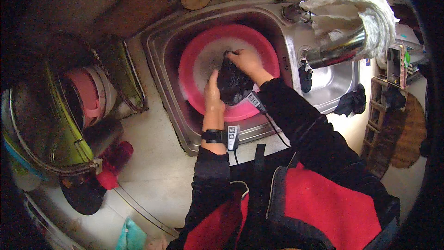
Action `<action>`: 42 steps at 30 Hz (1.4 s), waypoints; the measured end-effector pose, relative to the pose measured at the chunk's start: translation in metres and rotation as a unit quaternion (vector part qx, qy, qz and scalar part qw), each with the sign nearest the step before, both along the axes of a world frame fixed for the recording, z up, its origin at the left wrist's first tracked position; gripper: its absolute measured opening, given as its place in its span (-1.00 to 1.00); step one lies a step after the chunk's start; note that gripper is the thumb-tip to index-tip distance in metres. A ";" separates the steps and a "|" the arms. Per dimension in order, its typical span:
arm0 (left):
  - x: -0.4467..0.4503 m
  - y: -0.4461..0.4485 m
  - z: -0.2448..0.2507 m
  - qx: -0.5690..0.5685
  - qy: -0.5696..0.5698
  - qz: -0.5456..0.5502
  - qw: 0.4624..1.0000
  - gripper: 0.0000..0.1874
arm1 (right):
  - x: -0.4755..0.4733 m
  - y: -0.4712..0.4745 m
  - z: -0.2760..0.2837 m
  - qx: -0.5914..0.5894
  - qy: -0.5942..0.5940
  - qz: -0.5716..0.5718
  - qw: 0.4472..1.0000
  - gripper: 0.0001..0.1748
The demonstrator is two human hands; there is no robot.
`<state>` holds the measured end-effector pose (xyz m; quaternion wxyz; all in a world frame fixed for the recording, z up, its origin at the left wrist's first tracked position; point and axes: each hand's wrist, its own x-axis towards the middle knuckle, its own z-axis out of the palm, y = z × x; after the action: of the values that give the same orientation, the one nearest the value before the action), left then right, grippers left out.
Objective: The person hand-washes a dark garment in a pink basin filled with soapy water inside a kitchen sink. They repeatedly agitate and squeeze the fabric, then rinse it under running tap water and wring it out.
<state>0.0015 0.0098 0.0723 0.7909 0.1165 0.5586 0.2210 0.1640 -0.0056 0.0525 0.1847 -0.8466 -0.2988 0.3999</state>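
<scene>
A wet black cloth [234, 81] is bunched between my hands over a pink plastic basin [189, 66]. My right hand [248, 63] pinches the cloth's upper end between thumb and fingers. Along the left edge of the cloth, my left hand [212, 93] holds it lower down with fingers stretched upward; its thumb is hidden. Cloudy, foamy water [204, 53] fills the basin. The basin sits inside a stainless steel sink bowl [170, 86].
A faucet [333, 53] draped with a white cloth [378, 17] reaches over the smaller sink bowl [333, 90]. Black cloths hang on that bowl's divider [305, 78] and front rim [352, 100]. Left stands a dish rack [130, 73] with a pink container [85, 92]. Cabled tags hang near both wrists.
</scene>
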 end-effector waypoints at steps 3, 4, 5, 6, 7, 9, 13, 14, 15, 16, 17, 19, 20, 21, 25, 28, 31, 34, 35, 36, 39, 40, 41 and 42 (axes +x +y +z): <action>-0.008 0.016 -0.011 0.064 0.006 -0.016 0.998 -0.18 | 0.035 -0.011 -0.031 0.030 0.129 -0.069 0.989 -0.38; -0.013 0.020 -0.017 0.049 0.109 -0.041 0.992 -0.11 | 0.038 -0.019 -0.038 0.093 0.189 -0.104 0.972 -0.38; -0.018 0.023 -0.022 0.140 0.182 -0.121 0.966 -0.06 | 0.037 -0.024 -0.042 0.133 0.240 -0.153 0.949 -0.35; -0.023 0.026 -0.027 0.229 0.252 -0.197 0.920 -0.02 | 0.030 -0.033 -0.044 0.140 0.091 -0.096 0.981 -0.29; -0.027 0.027 -0.032 0.288 0.324 -0.285 0.855 0.03 | 0.018 -0.045 -0.043 0.117 -0.071 -0.057 0.989 -0.20; -0.033 0.020 -0.036 0.315 0.292 -0.273 0.861 -0.01 | -0.016 -0.057 -0.041 0.082 -0.100 -0.095 0.987 -0.16; -0.040 -0.002 -0.035 0.320 0.365 -0.318 0.815 -0.11 | -0.056 -0.065 -0.034 -0.046 -0.130 0.108 0.984 -0.48; -0.042 -0.006 -0.034 0.334 0.362 -0.325 0.807 -0.13 | -0.054 -0.065 -0.032 -0.068 -0.116 0.216 0.967 -0.54; -0.044 -0.009 -0.032 0.349 0.357 -0.340 0.797 -0.15 | -0.051 -0.063 -0.028 -0.086 -0.126 0.155 0.976 -0.56; -0.048 -0.010 -0.029 0.358 0.355 -0.366 0.783 -0.17 | -0.040 -0.061 -0.024 -0.107 -0.109 0.106 0.983 -0.59; -0.051 -0.011 -0.025 0.346 0.329 -0.383 0.791 -0.18 | -0.029 -0.059 -0.018 -0.123 -0.113 0.046 0.985 -0.62; -0.054 -0.012 -0.012 0.291 0.284 -0.438 0.802 -0.21 | -0.019 -0.058 -0.002 -0.143 -0.049 0.158 0.976 -0.55; -0.053 -0.015 -0.003 0.308 0.277 -0.482 0.772 -0.16 | -0.015 -0.056 0.006 -0.159 -0.004 0.235 0.959 -0.52; -0.051 -0.019 0.008 0.360 0.256 -0.488 0.753 -0.12 | -0.014 -0.056 0.016 -0.176 0.051 0.318 0.930 -0.48; -0.032 -0.040 0.063 0.494 0.216 -0.509 0.671 0.08 | -0.008 -0.060 0.060 -0.131 0.223 0.114 0.959 -0.40; -0.014 -0.051 0.098 0.559 0.183 -0.426 0.687 0.08 | -0.012 -0.072 0.095 -0.034 0.380 0.045 0.923 -0.38; -0.006 -0.060 0.122 0.582 0.183 -0.398 0.685 0.01 | -0.019 -0.081 0.126 0.000 0.433 -0.040 0.900 -0.33; -0.008 -0.066 0.140 0.570 0.191 -0.396 0.694 -0.19 | -0.015 -0.090 0.144 0.047 0.455 -0.055 0.887 -0.20; -0.010 -0.068 0.145 0.546 0.202 -0.403 0.706 -0.24 | -0.011 -0.095 0.148 0.080 0.497 -0.065 0.862 -0.18; -0.012 -0.067 0.151 0.519 0.172 -0.345 0.763 -0.39 | -0.007 -0.101 0.149 0.063 0.519 -0.110 0.845 -0.12; -0.016 -0.061 0.169 0.542 0.113 -0.236 0.799 -0.63 | 0.004 -0.117 0.147 0.026 0.488 -0.135 0.862 0.04; -0.016 -0.058 0.176 0.547 0.112 -0.240 0.794 -0.63 | 0.004 -0.121 0.145 0.010 0.474 -0.123 0.872 0.12; -0.015 -0.059 0.182 0.534 0.107 -0.245 0.802 -0.63 | 0.002 -0.124 0.143 0.029 0.532 -0.105 0.839 0.13; -0.015 -0.059 0.189 0.534 0.110 -0.258 0.798 -0.62 | -0.002 -0.124 0.140 0.064 0.565 -0.102 0.816 0.14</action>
<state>-0.0137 -0.0495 0.2610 0.5641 0.6837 0.3845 0.2579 0.1624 -0.1299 0.1923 0.4147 -0.4833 -0.0791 0.7669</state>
